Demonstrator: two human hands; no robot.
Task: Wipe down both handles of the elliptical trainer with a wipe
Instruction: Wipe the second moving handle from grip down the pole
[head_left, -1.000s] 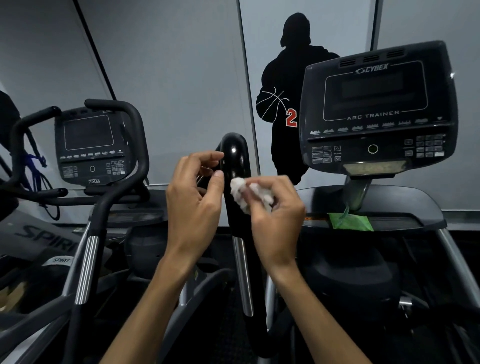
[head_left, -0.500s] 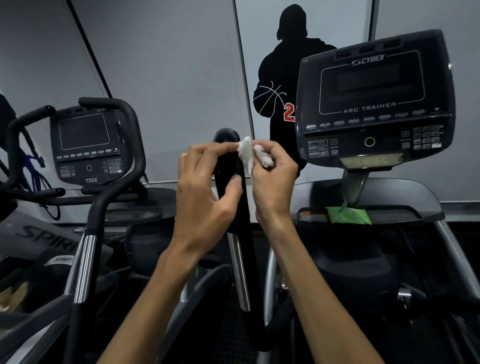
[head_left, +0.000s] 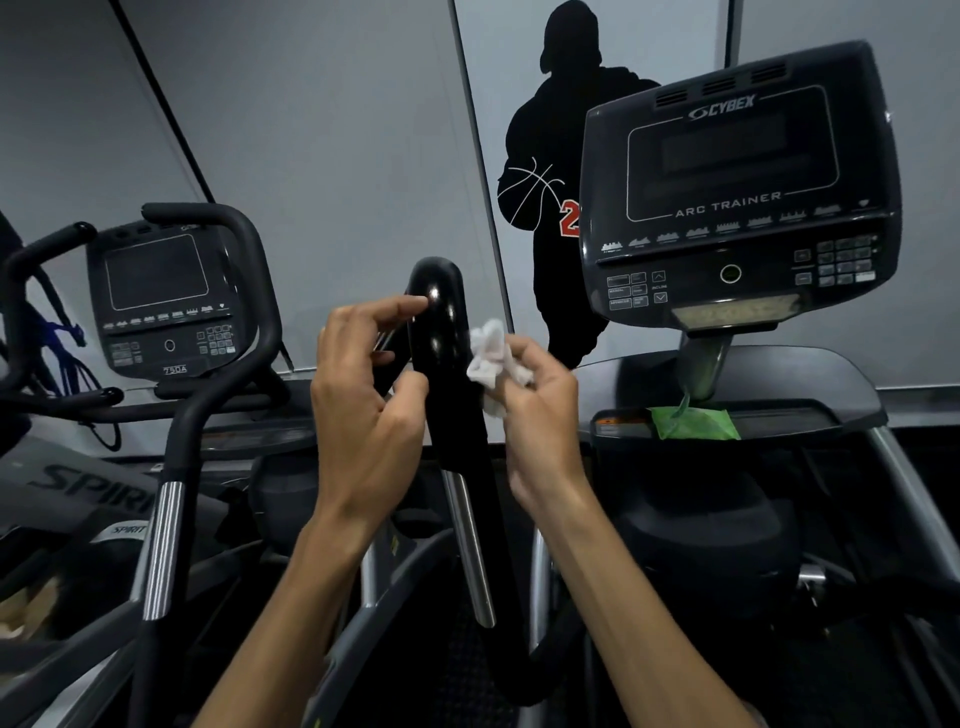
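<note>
Handle of the elliptical trainer, glossy black and curved at its top, rises upright in the middle of the view between the person's two bare forearms. Left hand has a loose, wide grip around the handle's left side: the thumb rests on the front of the bar and the index fingertip touches the shiny bend above, the other fingers curled behind. Right hand pinches a crumpled white wipe in a narrow grip and presses it against the handle's right side (just below the bend). Farther back on the right, a green packet lies on the tray under the Cybex console. A second console stands at the left.
</note>
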